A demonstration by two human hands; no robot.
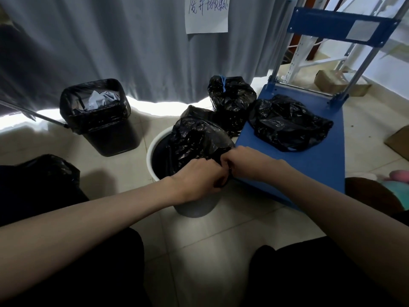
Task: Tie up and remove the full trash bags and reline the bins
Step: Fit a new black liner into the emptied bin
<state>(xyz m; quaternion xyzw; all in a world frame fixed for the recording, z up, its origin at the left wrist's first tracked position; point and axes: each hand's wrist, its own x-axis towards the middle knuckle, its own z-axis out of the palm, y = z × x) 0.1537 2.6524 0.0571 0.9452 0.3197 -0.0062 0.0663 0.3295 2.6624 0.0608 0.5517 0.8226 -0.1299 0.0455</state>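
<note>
Both hands meet over the near rim of a round white bin (152, 151) on the tiled floor (221, 229). The left hand (199, 176) and the right hand (241, 160) are knuckle to knuckle, each with fingers curled into the gathered edge of a black trash bag (194, 138). The bag bunches up out of the bin's mouth, and its crumpled bulk leans toward the far right side of the rim.

To the left, near a grey curtain (88, 41), stands a dark square bin (110, 138), lined in black plastic with pale paper scraps inside. Behind the white bin sits a tied black bag (232, 100) with a blue tie at its neck. A blue cart (298, 165) stands just beside the white bin on the right, and a loose black bag (287, 122) lies flattened on its deck. A handwritten paper sign (207, 14) hangs on the curtain.
</note>
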